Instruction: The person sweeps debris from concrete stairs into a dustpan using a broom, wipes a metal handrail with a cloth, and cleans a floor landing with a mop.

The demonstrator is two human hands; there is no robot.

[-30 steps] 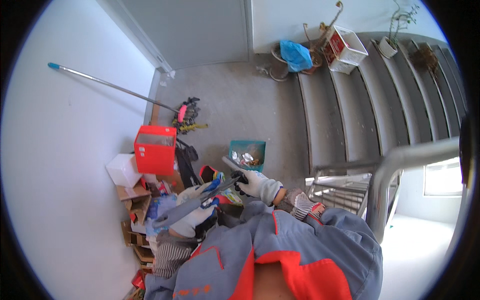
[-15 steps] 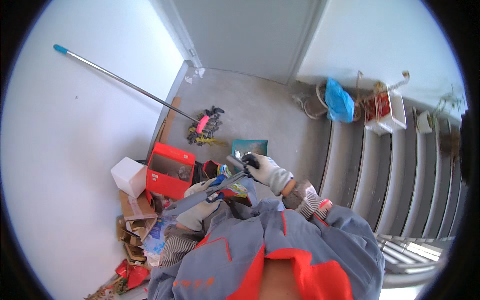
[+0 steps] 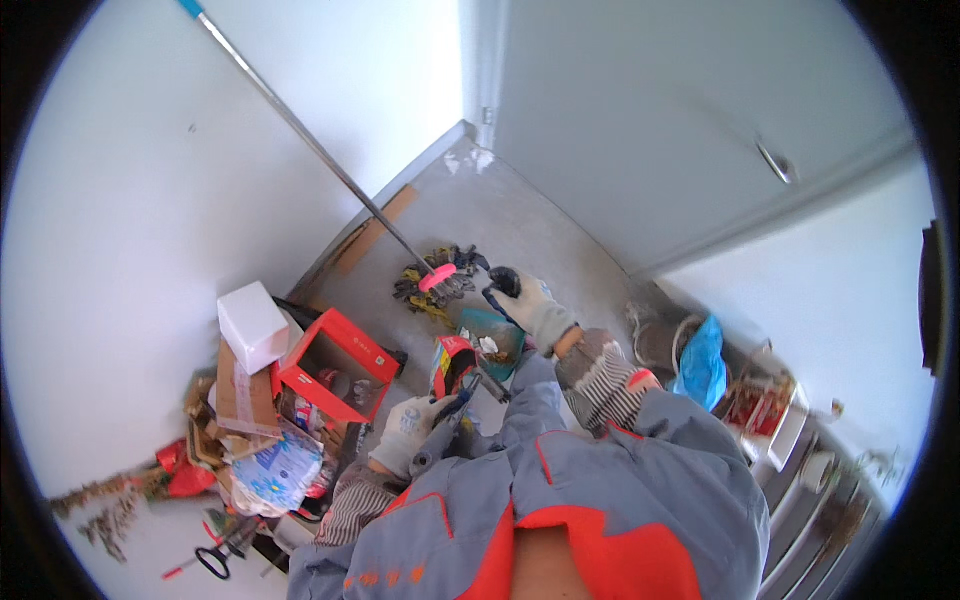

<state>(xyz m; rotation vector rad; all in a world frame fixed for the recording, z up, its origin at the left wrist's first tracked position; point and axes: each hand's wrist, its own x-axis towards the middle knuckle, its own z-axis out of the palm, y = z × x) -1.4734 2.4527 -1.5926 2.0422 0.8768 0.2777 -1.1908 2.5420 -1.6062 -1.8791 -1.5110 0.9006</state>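
Observation:
My left hand [image 3: 405, 437], in a white glove with dark-coated fingers, is closed round a long grey tool [image 3: 436, 447] held low in front of my body. The tool's kind is hard to tell, as my hand and sleeve cover part of it. My right hand [image 3: 532, 308], in a similar glove, is stretched forward with fingers apart and curved, and nothing shows in them. Just beyond it lies the dark and yellow head of a mop [image 3: 437, 277] with a pink joint; its metal handle leans on the left wall. Below the right hand sits a teal dustpan [image 3: 493, 335] holding litter.
A red box [image 3: 338, 367], a white box [image 3: 252, 327], cardboard [image 3: 240, 395] and mixed clutter are piled at the left wall. A grey door [image 3: 700, 120] stands ahead. Pots, a blue bag [image 3: 702, 362] and stairs [image 3: 800, 530] lie at the right.
My right hand has let go of the grey tool and moved toward the mop head. My left hand keeps the tool, now lower and nearer my body. The view has turned rightward.

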